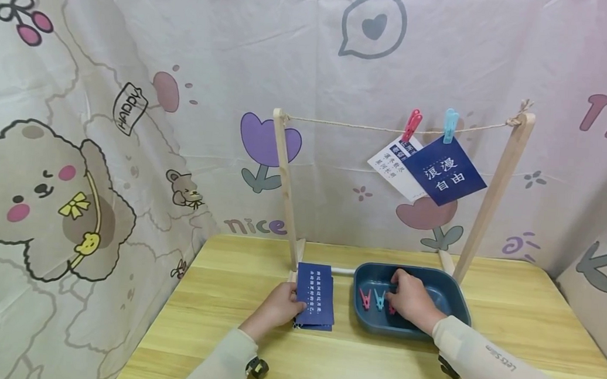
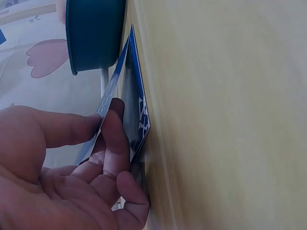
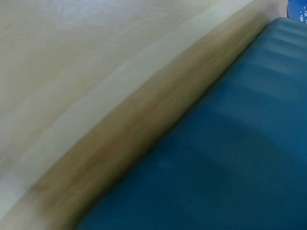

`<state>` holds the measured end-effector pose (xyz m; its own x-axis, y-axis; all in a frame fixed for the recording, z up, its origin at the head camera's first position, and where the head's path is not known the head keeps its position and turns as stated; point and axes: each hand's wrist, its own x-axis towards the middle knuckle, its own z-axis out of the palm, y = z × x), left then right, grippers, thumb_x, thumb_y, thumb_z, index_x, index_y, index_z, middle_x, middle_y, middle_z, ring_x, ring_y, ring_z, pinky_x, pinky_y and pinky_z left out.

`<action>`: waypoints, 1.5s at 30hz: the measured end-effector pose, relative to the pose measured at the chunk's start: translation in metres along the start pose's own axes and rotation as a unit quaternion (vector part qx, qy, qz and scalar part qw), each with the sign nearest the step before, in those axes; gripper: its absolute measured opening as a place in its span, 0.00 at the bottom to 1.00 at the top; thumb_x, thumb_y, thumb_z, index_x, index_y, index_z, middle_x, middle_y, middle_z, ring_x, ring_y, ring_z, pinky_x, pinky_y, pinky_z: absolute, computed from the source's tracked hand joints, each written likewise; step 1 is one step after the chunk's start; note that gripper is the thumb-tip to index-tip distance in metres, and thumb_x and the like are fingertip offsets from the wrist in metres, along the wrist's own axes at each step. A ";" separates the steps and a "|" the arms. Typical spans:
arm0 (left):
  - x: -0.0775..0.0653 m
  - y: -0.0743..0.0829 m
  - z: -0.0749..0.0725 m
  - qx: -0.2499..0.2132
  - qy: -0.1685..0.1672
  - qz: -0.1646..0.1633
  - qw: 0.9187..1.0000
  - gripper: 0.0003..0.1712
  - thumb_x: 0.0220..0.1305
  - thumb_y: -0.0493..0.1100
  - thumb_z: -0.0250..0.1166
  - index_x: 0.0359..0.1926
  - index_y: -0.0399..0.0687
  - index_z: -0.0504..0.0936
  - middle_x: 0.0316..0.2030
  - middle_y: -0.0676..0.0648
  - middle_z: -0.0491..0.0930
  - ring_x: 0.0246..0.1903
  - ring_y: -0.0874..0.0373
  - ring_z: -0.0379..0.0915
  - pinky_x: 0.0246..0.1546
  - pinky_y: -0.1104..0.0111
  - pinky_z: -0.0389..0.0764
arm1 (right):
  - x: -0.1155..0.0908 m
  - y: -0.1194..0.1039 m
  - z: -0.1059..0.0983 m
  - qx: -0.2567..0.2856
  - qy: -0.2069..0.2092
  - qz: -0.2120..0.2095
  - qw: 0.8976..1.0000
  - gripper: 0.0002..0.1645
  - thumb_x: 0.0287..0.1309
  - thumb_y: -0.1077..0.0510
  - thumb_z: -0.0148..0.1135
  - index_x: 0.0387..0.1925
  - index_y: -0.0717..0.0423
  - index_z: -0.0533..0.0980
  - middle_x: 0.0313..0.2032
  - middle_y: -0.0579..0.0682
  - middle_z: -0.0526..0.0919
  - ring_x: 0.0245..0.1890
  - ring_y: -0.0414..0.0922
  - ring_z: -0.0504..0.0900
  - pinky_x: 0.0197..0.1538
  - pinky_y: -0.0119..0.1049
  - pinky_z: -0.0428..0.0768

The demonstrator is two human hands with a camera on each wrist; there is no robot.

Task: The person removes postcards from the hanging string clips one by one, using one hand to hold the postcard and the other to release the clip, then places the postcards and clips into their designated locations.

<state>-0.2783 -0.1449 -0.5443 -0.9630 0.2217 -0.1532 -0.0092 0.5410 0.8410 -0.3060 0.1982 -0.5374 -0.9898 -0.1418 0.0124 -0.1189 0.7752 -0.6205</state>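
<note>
My left hand (image 1: 278, 306) pinches a dark blue card (image 1: 320, 287) with white writing between thumb and fingers. In the left wrist view the pinched card (image 2: 112, 86) is lifted off another blue card (image 2: 137, 76) lying on the table. My right hand (image 1: 413, 300) reaches down into a dark teal basin (image 1: 463, 318), fingers bent. A red clothespin (image 1: 392, 308) is partly covered by that hand; whether the fingers hold anything is hidden. Beside it lie a light blue clothespin (image 1: 379, 300) and a pink clothespin (image 1: 365, 299). The right wrist view shows only the basin's outer wall (image 3: 230, 158) and the tabletop.
Behind the basin, a wooden frame (image 1: 495, 197) carries a string (image 1: 340, 124). From it hang a white card (image 1: 397, 172) by a red clothespin (image 1: 412, 125) and a blue card (image 1: 446, 171) by a light blue clothespin (image 1: 450, 126). A printed cloth (image 1: 212, 60) stands behind.
</note>
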 end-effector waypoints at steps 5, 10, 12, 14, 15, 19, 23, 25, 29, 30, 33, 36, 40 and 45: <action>0.000 0.001 0.001 -0.014 -0.001 0.001 1.000 0.31 0.74 0.33 0.67 0.71 0.19 0.70 0.48 0.33 0.90 0.43 0.48 0.90 0.47 0.59 0.93 | -0.003 0.000 0.001 -0.009 0.004 0.007 1.000 0.18 0.64 0.63 0.74 0.49 0.68 0.76 0.24 0.50 0.79 0.22 0.42 0.79 0.30 0.39 0.80; 0.000 0.001 0.001 -0.021 -0.005 -0.001 1.000 0.33 0.75 0.33 0.67 0.72 0.19 0.68 0.51 0.31 0.89 0.45 0.45 0.91 0.49 0.57 0.92 | -0.005 0.001 0.002 -0.019 0.010 0.009 1.000 0.19 0.64 0.62 0.76 0.48 0.66 0.76 0.26 0.50 0.80 0.23 0.42 0.79 0.30 0.38 0.79; 0.000 0.001 0.001 -0.024 -0.007 -0.005 1.000 0.33 0.75 0.33 0.67 0.73 0.20 0.67 0.52 0.31 0.89 0.47 0.45 0.91 0.50 0.57 0.92 | -0.005 0.000 0.003 -0.020 0.009 0.011 1.000 0.18 0.64 0.62 0.76 0.48 0.67 0.76 0.26 0.51 0.80 0.23 0.42 0.79 0.31 0.38 0.79; 0.000 0.000 0.001 -0.027 -0.008 -0.005 1.000 0.33 0.75 0.33 0.67 0.73 0.20 0.67 0.53 0.30 0.88 0.48 0.44 0.91 0.50 0.57 0.92 | -0.005 -0.001 0.003 -0.018 0.007 0.015 1.000 0.18 0.64 0.62 0.76 0.48 0.66 0.76 0.27 0.51 0.79 0.24 0.42 0.79 0.31 0.38 0.79; -0.001 0.000 0.000 -0.030 -0.009 -0.005 1.000 0.32 0.75 0.33 0.66 0.73 0.20 0.67 0.54 0.30 0.88 0.48 0.44 0.91 0.50 0.57 0.92 | -0.005 -0.001 0.004 -0.018 0.006 0.016 1.000 0.18 0.64 0.62 0.75 0.48 0.67 0.76 0.27 0.51 0.79 0.24 0.42 0.78 0.31 0.38 0.79; -0.002 0.002 -0.002 -0.032 -0.009 -0.003 0.999 0.33 0.75 0.33 0.67 0.74 0.21 0.67 0.52 0.32 0.89 0.44 0.46 0.91 0.47 0.59 0.93 | -0.004 -0.002 0.006 -0.018 0.007 0.017 1.000 0.17 0.65 0.62 0.75 0.48 0.66 0.77 0.27 0.51 0.79 0.24 0.42 0.78 0.31 0.37 0.79; -0.004 0.008 -0.008 -0.044 -0.005 -0.003 0.999 0.33 0.75 0.32 0.66 0.74 0.22 0.67 0.49 0.34 0.90 0.41 0.47 0.92 0.43 0.60 0.93 | -0.004 -0.003 0.007 -0.020 0.009 0.010 1.000 0.17 0.64 0.62 0.75 0.47 0.66 0.77 0.27 0.51 0.79 0.24 0.42 0.78 0.31 0.38 0.79; -0.004 0.011 -0.011 -0.052 -0.007 -0.005 0.999 0.32 0.76 0.32 0.65 0.74 0.23 0.67 0.48 0.34 0.91 0.41 0.47 0.92 0.44 0.60 0.93 | -0.004 -0.002 0.007 -0.019 0.010 0.010 1.000 0.17 0.64 0.62 0.76 0.47 0.65 0.77 0.27 0.51 0.79 0.24 0.43 0.78 0.31 0.38 0.78; -0.005 0.012 -0.012 -0.022 -0.013 -0.004 1.000 0.30 0.74 0.33 0.67 0.71 0.21 0.71 0.47 0.35 0.91 0.41 0.49 0.91 0.45 0.60 0.93 | -0.004 0.001 0.008 -0.018 0.011 0.010 1.000 0.17 0.64 0.62 0.75 0.47 0.66 0.77 0.28 0.51 0.79 0.24 0.42 0.77 0.30 0.38 0.78; -0.005 0.011 -0.012 -0.012 -0.013 -0.005 1.000 0.30 0.74 0.33 0.68 0.70 0.21 0.72 0.47 0.35 0.91 0.40 0.50 0.91 0.45 0.60 0.93 | -0.004 0.001 0.007 -0.016 0.011 0.012 1.000 0.17 0.64 0.62 0.75 0.47 0.66 0.77 0.28 0.51 0.79 0.24 0.42 0.77 0.30 0.38 0.78; -0.004 0.009 -0.009 0.018 -0.008 -0.004 1.000 0.28 0.71 0.32 0.70 0.66 0.20 0.75 0.43 0.38 0.91 0.38 0.53 0.89 0.43 0.61 0.92 | -0.004 0.000 0.006 -0.013 0.010 0.014 1.000 0.17 0.65 0.62 0.75 0.48 0.66 0.77 0.28 0.51 0.79 0.23 0.42 0.78 0.30 0.37 0.78; -0.003 0.006 -0.005 0.027 0.000 -0.008 1.000 0.28 0.69 0.31 0.71 0.65 0.19 0.75 0.40 0.39 0.90 0.37 0.54 0.88 0.40 0.62 0.91 | -0.003 0.000 0.006 -0.008 0.007 0.020 1.000 0.17 0.65 0.62 0.75 0.48 0.66 0.77 0.28 0.52 0.79 0.23 0.42 0.78 0.30 0.37 0.78; -0.001 0.004 0.000 0.063 0.022 -0.009 0.998 0.30 0.67 0.32 0.73 0.65 0.20 0.76 0.41 0.39 0.89 0.38 0.53 0.86 0.43 0.58 0.91 | -0.004 0.001 0.006 -0.006 0.007 0.027 1.000 0.17 0.65 0.62 0.75 0.48 0.66 0.77 0.27 0.52 0.79 0.22 0.42 0.78 0.29 0.37 0.78; -0.002 0.005 0.005 0.117 0.049 -0.015 0.992 0.32 0.64 0.36 0.77 0.65 0.22 0.77 0.36 0.43 0.84 0.35 0.54 0.80 0.42 0.58 0.89 | -0.003 0.003 0.007 -0.010 0.010 0.019 1.000 0.17 0.64 0.62 0.76 0.48 0.66 0.77 0.29 0.52 0.80 0.24 0.42 0.78 0.30 0.37 0.79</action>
<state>-0.2747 -0.1382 -0.5421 -0.9849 0.1290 -0.1156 0.0134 0.7220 0.6918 -0.3025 0.1967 -0.5445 -0.9949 -0.1005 0.0054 -0.0833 0.7919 -0.6050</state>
